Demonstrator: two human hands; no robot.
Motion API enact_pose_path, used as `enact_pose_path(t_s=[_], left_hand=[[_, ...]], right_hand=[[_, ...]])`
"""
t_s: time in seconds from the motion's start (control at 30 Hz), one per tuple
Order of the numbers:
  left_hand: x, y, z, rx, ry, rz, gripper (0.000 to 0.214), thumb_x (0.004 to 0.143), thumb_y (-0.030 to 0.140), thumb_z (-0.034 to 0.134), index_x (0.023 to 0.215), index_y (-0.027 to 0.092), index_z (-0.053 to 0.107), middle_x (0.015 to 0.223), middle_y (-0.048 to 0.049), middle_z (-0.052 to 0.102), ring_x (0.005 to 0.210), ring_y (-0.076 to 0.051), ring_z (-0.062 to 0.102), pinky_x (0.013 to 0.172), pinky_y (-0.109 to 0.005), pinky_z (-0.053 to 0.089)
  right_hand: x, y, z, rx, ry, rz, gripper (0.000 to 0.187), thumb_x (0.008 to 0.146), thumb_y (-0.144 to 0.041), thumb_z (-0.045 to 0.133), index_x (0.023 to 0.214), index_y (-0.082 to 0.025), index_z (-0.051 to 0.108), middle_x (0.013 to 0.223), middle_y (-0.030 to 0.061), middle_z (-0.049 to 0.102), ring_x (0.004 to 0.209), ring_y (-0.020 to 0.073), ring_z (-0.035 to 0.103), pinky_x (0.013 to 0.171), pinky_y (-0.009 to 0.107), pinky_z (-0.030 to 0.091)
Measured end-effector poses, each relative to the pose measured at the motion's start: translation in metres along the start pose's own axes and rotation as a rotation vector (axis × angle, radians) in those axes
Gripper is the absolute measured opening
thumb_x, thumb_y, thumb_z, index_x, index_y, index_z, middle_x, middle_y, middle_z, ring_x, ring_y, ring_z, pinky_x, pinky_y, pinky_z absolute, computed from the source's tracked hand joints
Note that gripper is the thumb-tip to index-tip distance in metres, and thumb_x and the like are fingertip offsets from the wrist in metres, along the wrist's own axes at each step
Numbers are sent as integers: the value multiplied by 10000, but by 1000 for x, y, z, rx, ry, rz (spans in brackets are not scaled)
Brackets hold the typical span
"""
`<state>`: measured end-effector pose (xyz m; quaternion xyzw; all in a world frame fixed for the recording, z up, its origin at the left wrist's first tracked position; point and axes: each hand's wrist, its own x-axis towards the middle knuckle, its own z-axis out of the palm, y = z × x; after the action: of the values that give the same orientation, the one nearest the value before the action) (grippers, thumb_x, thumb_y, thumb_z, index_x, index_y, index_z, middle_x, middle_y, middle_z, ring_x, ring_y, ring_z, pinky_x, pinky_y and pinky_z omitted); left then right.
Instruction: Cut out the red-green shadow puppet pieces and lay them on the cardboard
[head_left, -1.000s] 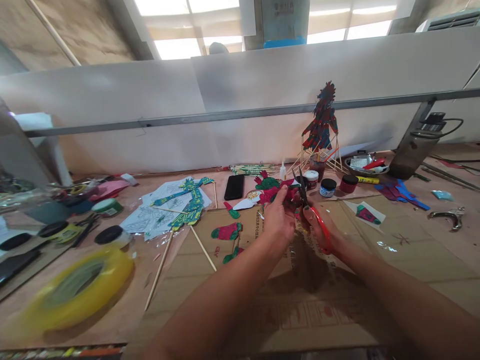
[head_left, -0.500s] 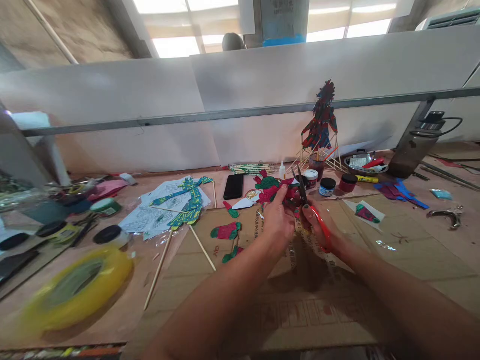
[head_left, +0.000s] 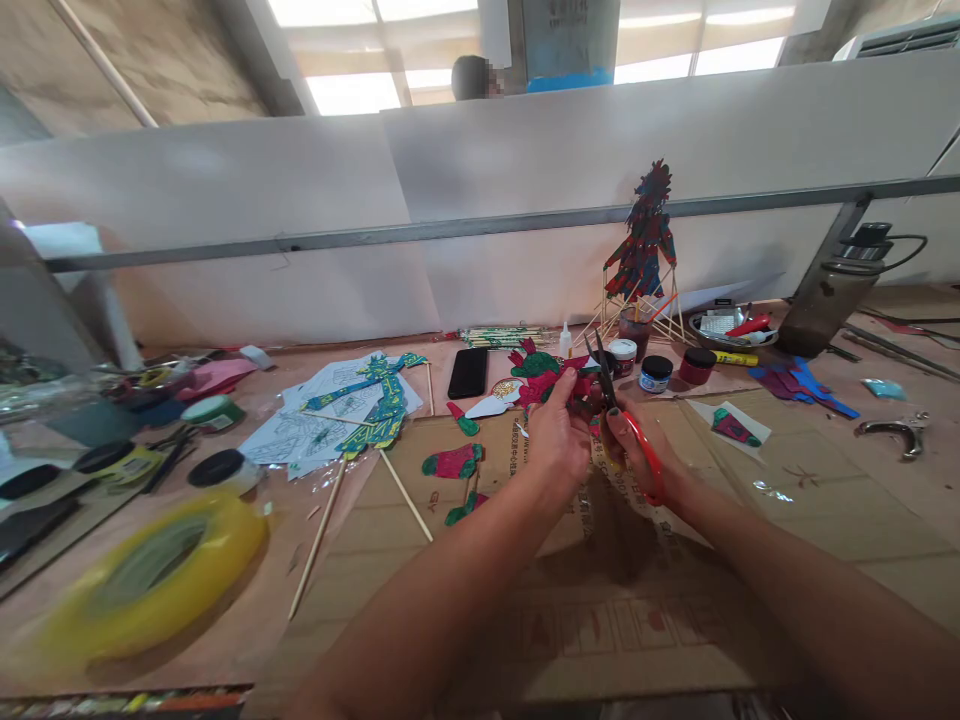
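Observation:
Between the thumb and fingers of my left hand (head_left: 561,440) is a red and green puppet figure (head_left: 537,372), held above the cardboard (head_left: 555,620). My right hand (head_left: 643,455) is closed on red-handled scissors (head_left: 649,462), whose dark blades point up and away, close against the figure's right side. The fingers partly hide where blades and figure meet. Left of my hands, a red and green cutout piece (head_left: 451,461) lies on the cardboard. Another such piece (head_left: 726,426) rests on a white scrap to the right.
A yellow tape roll (head_left: 150,580) lies at front left. Blue-green puppet (head_left: 379,400) with sticks rests on drawn papers. A black phone (head_left: 468,373), paint jars (head_left: 655,374), a standing red-blue puppet (head_left: 646,235) and a dark bottle (head_left: 832,290) line the back. Behind the partition a person's head shows.
The scissors' handles have shifted slightly in my right hand. My left hand holds the figure in nearly the same place. Beyond the partition, the person's head has moved slightly right.

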<state>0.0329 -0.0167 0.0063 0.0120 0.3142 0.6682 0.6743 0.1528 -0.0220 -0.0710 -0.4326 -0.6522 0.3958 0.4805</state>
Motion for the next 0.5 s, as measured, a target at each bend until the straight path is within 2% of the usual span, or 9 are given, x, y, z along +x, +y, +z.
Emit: enact_pose_path(t_s=[0.1, 0.33, 0.5], left_hand=[[1, 0, -1, 6, -9, -3, 191, 920, 85, 768, 746, 141, 713, 724, -35, 746, 597, -123, 691, 662, -245, 574], [0, 0, 0, 14, 1, 4, 219, 957, 83, 726, 748, 141, 698, 699, -26, 739, 568, -110, 679, 599, -226, 567], [7, 0, -6, 65, -49, 32, 174, 919, 125, 793, 776, 147, 697, 735, -47, 761, 620, -133, 716, 673, -259, 610]], right_hand=[[1, -2, 0, -36, 8, -31, 420, 1007, -688, 540, 967, -271, 572, 676, -4, 506, 561, 192, 446, 504, 318, 395], [2, -2, -1, -82, 18, -21, 451, 1005, -709, 507, 1019, -269, 608, 653, 3, 499, 581, 214, 477, 544, 333, 410], [-1, -7, 0, -24, 22, 80, 438, 970, -725, 529, 975, -287, 540, 647, -33, 439, 521, 178, 408, 473, 306, 362]])
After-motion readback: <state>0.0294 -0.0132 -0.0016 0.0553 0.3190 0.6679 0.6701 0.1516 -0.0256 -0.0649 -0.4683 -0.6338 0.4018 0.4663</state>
